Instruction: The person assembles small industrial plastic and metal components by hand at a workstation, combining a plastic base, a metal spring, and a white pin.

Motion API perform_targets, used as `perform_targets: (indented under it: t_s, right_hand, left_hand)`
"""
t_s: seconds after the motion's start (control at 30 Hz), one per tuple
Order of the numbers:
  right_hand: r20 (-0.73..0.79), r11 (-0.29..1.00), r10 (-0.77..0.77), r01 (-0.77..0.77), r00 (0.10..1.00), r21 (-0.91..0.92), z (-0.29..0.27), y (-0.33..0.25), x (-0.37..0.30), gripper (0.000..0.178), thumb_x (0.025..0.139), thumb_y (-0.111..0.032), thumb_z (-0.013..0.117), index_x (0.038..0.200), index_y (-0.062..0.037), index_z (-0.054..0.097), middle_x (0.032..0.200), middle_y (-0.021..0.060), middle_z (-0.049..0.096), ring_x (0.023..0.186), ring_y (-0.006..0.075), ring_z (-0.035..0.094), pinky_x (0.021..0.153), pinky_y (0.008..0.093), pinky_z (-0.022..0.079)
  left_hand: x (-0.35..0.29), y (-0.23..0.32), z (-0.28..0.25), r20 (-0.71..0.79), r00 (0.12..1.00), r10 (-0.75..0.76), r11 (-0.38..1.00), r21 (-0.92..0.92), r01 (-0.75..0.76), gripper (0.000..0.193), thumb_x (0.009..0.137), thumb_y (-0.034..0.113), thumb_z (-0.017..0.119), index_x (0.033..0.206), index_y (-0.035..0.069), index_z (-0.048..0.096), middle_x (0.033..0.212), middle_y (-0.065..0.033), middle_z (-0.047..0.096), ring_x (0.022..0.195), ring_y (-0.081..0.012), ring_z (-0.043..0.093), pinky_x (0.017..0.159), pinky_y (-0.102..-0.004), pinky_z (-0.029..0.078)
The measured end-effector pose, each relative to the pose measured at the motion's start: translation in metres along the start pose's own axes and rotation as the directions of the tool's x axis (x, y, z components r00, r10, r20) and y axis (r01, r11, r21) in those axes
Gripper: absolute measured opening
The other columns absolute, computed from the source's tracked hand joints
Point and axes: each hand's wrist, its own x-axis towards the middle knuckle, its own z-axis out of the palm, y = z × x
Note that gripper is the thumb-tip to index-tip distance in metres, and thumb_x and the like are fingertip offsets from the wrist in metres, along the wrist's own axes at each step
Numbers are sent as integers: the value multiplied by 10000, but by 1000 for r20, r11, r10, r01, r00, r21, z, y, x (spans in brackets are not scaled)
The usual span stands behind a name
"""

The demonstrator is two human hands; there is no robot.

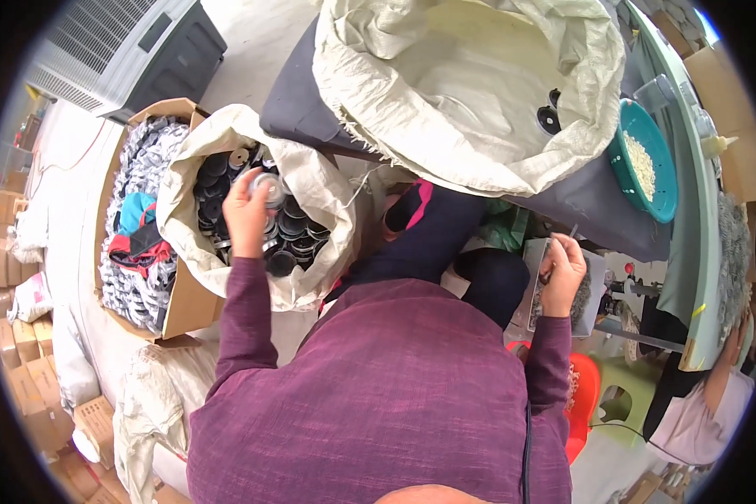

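Note:
My left hand grips a round, shiny disc-shaped part by its edge. It is over an open white woven sack that holds many black and silver round parts. On the other side of my knees, my right hand is closed in a pinch, with a thin grey piece showing at the fingertips. That hand is above a pale open box with small grey bits inside, partly hidden by the hand.
Ahead, a larger white sack lies open with a few black round parts inside. A teal basket holds white pellets. Left stands a carton of grey-white bundles. A red stool and another person are at right.

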Motion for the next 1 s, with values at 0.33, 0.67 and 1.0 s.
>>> perform_targets:
  t_s: [0.33,0.67,1.0]
  right_hand:
    - [-672,827,163,-471,723,-307,-209,156,9,195,788,-62,556,968,3,592,596,36,532,401,109,466,337,266,346]
    - [222,353,-661,557,717,-752,24,59,-48,240,770,7,546,1005,-31,566,724,129,544,620,314,561,541,382,455]
    - [352,119,-665,559,658,-820,23,71,-46,334,721,-49,558,1053,-18,541,736,103,510,626,276,538,543,370,448]
  left_hand:
    - [17,85,97,236,656,717,585,308,-750,245,762,-33,616,1003,12,628,968,-119,602,733,-178,593,640,-288,490]
    - [7,102,386,785,177,593,278,7,-961,290,717,106,568,999,68,627,1099,-153,588,972,-353,558,751,-432,474]
    - [25,77,470,867,301,397,345,163,-924,470,826,385,481,1201,110,545,1267,-130,500,1232,-289,395,935,-521,341]
